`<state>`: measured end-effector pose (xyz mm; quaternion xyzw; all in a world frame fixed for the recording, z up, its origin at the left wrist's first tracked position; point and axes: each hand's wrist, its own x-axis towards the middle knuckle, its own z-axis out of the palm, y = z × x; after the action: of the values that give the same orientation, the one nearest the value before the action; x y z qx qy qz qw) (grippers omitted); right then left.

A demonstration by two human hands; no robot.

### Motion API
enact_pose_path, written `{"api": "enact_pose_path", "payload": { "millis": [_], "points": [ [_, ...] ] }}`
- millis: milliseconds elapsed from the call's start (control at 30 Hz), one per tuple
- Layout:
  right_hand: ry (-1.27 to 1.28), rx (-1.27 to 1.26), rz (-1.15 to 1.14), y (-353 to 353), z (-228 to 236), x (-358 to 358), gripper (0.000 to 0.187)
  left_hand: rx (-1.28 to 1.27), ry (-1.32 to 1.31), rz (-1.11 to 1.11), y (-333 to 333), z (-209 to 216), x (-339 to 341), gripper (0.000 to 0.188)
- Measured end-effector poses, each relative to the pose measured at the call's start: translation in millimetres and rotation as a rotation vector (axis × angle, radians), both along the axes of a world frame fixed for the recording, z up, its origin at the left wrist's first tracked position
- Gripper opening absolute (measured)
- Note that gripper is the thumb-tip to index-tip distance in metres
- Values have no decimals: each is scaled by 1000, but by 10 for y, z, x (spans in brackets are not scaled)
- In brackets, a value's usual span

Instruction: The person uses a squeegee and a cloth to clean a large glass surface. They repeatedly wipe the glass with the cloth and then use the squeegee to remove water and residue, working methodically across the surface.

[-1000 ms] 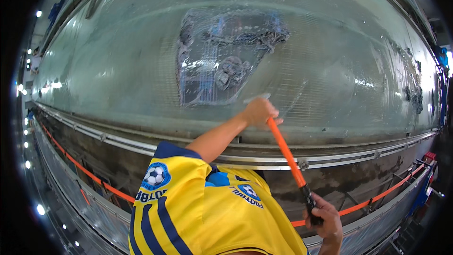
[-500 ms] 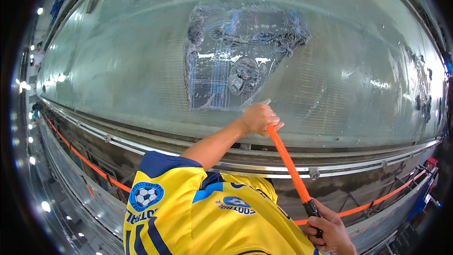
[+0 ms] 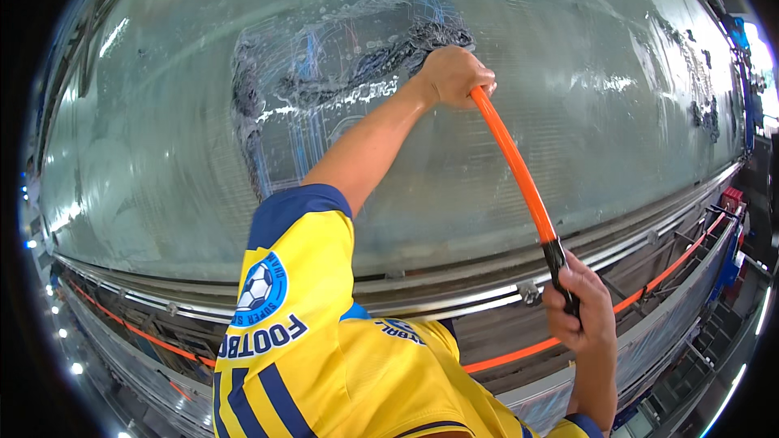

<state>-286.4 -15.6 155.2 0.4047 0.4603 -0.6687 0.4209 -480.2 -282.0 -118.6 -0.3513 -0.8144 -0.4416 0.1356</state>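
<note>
My left hand [image 3: 456, 79] is closed round the front end of an orange hose [image 3: 518, 164], with the arm stretched far over a wide, wet, grey-green surface [image 3: 560, 166]. Farther back on the hose, my right hand [image 3: 586, 300] grips a black section [image 3: 558, 266]. The hose bows between the two hands; its tip is hidden by my left hand. Beside and beyond that hand lies a wet patch with blue lines, and a dark wrinkled heap [image 3: 434, 36] rests along it. My left arm covers part of the patch.
A metal rail [image 3: 422, 306] runs along the near edge of the wet surface. Below it an orange line [image 3: 511, 354] stretches sideways past my body. More dark scraps [image 3: 706, 118] lie at the far right. A red object [image 3: 733, 197] sits beyond the rail's right end.
My left hand has reached farther out over the wet surface, close to the dark heap. My right hand has moved up and slightly right, and the hose now bends more.
</note>
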Motion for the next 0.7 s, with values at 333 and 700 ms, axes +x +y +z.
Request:
{"api": "enact_pose_path", "payload": {
  "millis": [333,700],
  "points": [
    [-67,-46,-16,615,718,2051,63,-48,-81,114,559,282,2762,43],
    [-23,106,200,-6,760,2031,54,-120,-113,197,-127,336,3052,46]
  ]
}}
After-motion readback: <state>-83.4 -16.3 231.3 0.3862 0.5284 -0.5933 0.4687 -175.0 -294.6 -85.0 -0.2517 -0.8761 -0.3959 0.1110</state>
